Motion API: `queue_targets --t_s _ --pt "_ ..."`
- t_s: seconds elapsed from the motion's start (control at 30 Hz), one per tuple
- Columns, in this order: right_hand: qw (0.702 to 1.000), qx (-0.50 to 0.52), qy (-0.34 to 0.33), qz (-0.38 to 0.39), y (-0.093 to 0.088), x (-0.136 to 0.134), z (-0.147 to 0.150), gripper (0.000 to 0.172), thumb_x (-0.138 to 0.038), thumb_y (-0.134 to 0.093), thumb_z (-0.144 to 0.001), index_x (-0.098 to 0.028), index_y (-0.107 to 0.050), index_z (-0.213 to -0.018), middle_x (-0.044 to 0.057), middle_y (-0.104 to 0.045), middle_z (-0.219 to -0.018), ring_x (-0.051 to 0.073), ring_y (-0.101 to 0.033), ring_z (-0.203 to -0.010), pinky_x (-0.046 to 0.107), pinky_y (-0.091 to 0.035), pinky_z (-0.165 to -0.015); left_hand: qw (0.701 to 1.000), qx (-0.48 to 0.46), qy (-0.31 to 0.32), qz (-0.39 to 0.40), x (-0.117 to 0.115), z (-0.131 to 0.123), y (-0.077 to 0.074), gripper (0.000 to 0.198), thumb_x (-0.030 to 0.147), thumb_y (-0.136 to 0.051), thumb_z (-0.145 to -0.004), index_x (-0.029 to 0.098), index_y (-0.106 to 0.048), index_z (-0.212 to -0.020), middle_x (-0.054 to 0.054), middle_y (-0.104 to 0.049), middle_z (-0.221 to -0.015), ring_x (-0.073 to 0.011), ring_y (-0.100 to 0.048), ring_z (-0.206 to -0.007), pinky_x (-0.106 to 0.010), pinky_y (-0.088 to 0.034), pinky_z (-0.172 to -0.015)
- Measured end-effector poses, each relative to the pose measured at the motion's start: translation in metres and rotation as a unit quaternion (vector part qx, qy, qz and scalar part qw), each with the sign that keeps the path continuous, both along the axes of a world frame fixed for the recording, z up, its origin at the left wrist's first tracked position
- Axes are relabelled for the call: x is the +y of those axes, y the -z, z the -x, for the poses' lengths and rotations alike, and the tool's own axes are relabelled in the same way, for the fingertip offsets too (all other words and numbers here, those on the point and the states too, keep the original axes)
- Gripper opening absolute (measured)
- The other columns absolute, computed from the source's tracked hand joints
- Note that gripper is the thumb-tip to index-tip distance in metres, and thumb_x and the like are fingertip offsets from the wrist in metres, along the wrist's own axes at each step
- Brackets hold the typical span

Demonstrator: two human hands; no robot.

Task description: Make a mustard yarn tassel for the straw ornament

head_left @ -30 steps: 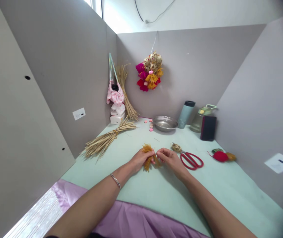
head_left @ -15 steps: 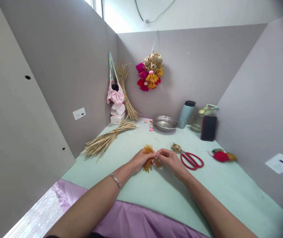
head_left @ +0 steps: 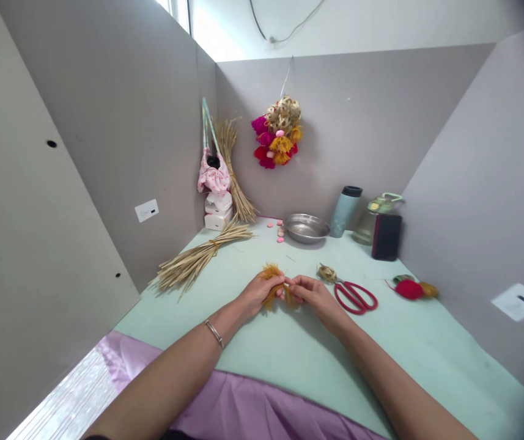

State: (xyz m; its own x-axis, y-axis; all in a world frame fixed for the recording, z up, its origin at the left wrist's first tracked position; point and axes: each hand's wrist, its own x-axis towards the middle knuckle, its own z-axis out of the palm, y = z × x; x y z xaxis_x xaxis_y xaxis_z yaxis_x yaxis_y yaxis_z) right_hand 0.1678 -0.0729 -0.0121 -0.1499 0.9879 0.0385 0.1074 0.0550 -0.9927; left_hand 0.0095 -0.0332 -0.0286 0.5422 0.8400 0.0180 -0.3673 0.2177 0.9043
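Observation:
Both hands meet over the middle of the pale green table [head_left: 289, 354]. My left hand [head_left: 253, 294] is closed around a mustard-yellow yarn tassel [head_left: 273, 278], whose frayed ends stick out above and below the fingers. My right hand [head_left: 313, 292] pinches the same tassel from the right, fingers pressed together at its middle. Red-handled scissors [head_left: 356, 296] lie just right of my right hand, next to a small woven straw ball [head_left: 326, 272].
A tied straw bundle [head_left: 202, 255] lies at the left. At the back stand a metal bowl [head_left: 306, 227], a grey-green tumbler [head_left: 345, 211], a jug [head_left: 374, 219] and a dark phone [head_left: 385, 236]. Red and yellow yarn pieces [head_left: 411, 288] lie at the right. Tassels [head_left: 279, 134] hang on the wall.
My hands stay in place. The tassel has shifted slightly in my left fingers, and my right fingers have closed in nearer to its middle.

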Motion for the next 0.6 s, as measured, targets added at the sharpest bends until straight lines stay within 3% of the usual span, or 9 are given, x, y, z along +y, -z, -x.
queue_targets --t_s 0.2,0.47,0.6 --pt "1.000 0.002 0.001 0.002 0.004 0.003 -0.002 0.022 -0.038 -0.068 -0.075 -0.017 -0.061 -0.071 -0.001 -0.055 -0.059 0.012 -0.043 -0.055 0.027 -0.033 -0.057 1.000 -0.003 -0.001 0.000 0.002 0.002 -0.001 0.024 0.033 -0.068 -0.073 0.015 -0.058 -0.084 -0.003 -0.065 -0.080 -0.0048 -0.050 -0.054 -0.020 -0.044 -0.060" --pt "1.000 0.020 0.022 0.003 -0.001 0.002 -0.002 0.023 -0.040 -0.069 -0.075 -0.018 -0.062 -0.075 -0.003 -0.051 -0.059 0.011 -0.042 -0.055 0.027 -0.033 -0.057 1.000 0.018 -0.022 0.008 0.002 -0.001 0.005 0.028 0.036 -0.072 -0.070 0.015 -0.057 -0.083 0.001 -0.060 -0.072 -0.0060 -0.053 -0.054 -0.019 -0.043 -0.056" --pt "0.999 0.019 0.041 0.011 -0.003 0.001 -0.002 0.027 -0.043 -0.070 -0.073 -0.017 -0.063 -0.075 -0.003 -0.051 -0.059 0.012 -0.042 -0.055 0.027 -0.034 -0.057 1.000 0.026 -0.004 0.013 0.004 -0.002 0.009 0.034 0.046 -0.069 -0.073 0.014 -0.059 -0.082 0.002 -0.056 -0.060 -0.0082 -0.055 -0.054 -0.020 -0.043 -0.057"
